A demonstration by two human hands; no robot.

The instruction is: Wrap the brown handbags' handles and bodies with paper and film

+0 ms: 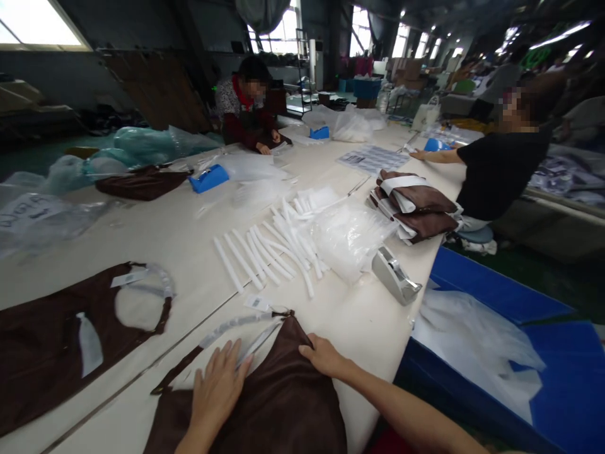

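Observation:
A dark brown handbag (293, 397) lies flat on the table in front of me, its handle partly wrapped in clear film and a white tag (258, 303) by the handle. My left hand (217, 381) rests on the bag near its opening, fingers stretched out and holding nothing. At the bag's upper right edge, my right hand (325, 355) pinches the fabric between thumb and fingers. To the left lies a second brown bag (42, 337) with a wrapped handle. Beyond my hands, several white foam tubes (265, 252) are spread beside a heap of clear plastic bags (350, 233).
A grey tape dispenser (394, 277) stands near the right table edge. Behind it are stacked brown bags (416, 205) with white wraps. A blue bin (562, 372) holding white sheets is right of the table. Two co-workers sit farther off, near blue tape dispensers (208, 179).

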